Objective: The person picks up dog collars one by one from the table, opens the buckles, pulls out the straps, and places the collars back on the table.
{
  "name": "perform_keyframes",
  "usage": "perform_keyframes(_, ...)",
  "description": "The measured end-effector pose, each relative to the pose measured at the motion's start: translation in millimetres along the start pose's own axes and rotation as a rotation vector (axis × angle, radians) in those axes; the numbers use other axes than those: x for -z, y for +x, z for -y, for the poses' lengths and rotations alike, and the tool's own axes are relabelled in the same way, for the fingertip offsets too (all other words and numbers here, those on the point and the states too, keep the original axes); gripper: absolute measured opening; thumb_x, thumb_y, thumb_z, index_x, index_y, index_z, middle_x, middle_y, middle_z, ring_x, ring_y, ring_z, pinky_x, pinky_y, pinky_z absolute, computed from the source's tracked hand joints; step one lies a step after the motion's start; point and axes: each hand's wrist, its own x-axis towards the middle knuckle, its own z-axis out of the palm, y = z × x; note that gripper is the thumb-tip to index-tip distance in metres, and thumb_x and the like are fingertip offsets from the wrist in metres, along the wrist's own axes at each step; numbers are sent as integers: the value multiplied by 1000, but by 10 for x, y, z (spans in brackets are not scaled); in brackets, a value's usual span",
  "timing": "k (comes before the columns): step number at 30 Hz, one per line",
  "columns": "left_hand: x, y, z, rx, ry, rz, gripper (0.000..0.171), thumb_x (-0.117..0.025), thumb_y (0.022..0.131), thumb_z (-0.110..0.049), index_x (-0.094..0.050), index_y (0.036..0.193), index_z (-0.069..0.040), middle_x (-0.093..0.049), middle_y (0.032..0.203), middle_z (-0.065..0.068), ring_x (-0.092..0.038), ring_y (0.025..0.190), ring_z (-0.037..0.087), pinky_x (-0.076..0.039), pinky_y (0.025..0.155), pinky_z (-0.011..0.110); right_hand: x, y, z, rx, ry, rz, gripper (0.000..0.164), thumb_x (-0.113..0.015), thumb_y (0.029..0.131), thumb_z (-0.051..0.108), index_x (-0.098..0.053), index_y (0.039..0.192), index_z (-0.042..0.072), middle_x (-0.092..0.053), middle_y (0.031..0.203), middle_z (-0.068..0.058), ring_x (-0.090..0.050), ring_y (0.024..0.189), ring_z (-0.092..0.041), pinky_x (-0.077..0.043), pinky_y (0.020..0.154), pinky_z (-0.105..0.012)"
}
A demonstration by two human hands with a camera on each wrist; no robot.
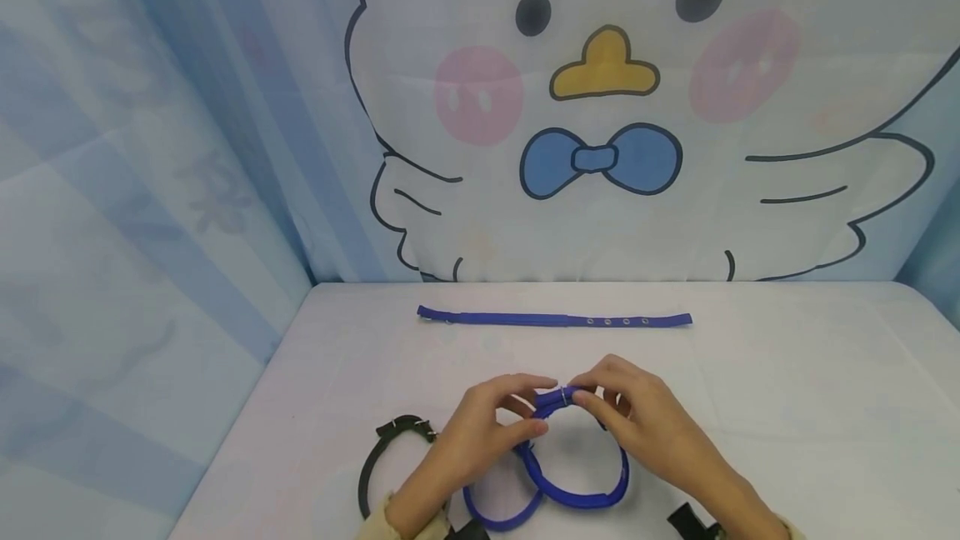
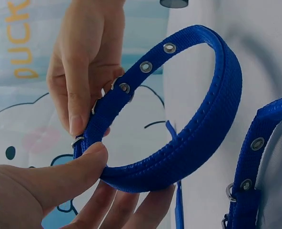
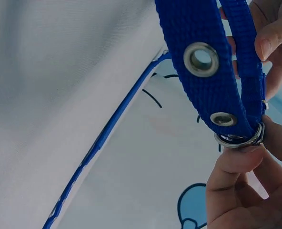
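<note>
A blue webbing collar point(image 1: 585, 500) is bent into a loop and held up between both hands. My left hand point(image 1: 487, 423) pinches the band just left of the buckle, thumb on the inner side and fingers outside, as the left wrist view shows. My right hand point(image 1: 637, 407) pinches the collar at its metal buckle and ring. In the left wrist view the eyelet end point(image 2: 146, 67) runs up from the buckle area. Metal eyelets point(image 3: 201, 59) appear large in the right wrist view. The right fingertips partly cover the buckle, so the strap's exact path through it is hidden.
Another looped blue collar point(image 1: 504, 525) lies behind the left wrist, near a dark green looped collar point(image 1: 365, 473). A straight blue collar point(image 1: 510, 319) stretches across the back of the white table point(image 1: 810, 373). A printed curtain point(image 1: 600, 232) hangs behind the table.
</note>
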Motion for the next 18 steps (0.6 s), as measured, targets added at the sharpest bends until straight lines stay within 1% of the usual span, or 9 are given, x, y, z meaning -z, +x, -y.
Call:
perform_keyframes(5,-6,-5,5,-38,35,38,45,-72,91,-15,-62,132,-31,-65,111,-1,-67,98,13,-56,75,18,-1,1,3,-11,0,-11,10,-67,95,22,-74,103,23,-58,87,11,-51,74,-6,-50,64,-19)
perform_keyframes(9,-9,3,2,-34,81,59,48,-71,92,-16,-60,135,-34,-65,112,-4,-66,97,9,-56,74,16,-2,5,4,-6,11,-19,10,-66,96,24,-74,102,24,-59,87,10,-52,73,-6,-50,62,-19)
perform_keyframes(12,-9,10,1,-26,103,71,49,-71,91,-16,-59,135,-34,-64,110,-5,-65,96,7,-56,73,16,-3,6,7,-9,18,-17,10,-66,96,23,-74,103,24,-59,87,10,-52,73,-6,-50,61,-19)
perform_keyframes(16,-6,9,4,-29,99,72,47,-72,91,-15,-60,134,-30,-64,110,-4,-65,96,7,-55,73,16,0,6,15,-26,9,-18,10,-66,96,21,-74,102,23,-59,88,10,-52,74,-6,-51,62,-19)
perform_keyframes(18,-6,7,3,-31,87,72,47,-72,91,-16,-60,134,-30,-64,110,-4,-66,96,7,-55,73,16,2,5,16,-30,-2,-31,10,-67,96,19,-74,101,23,-60,88,10,-53,74,-6,-51,63,-19)
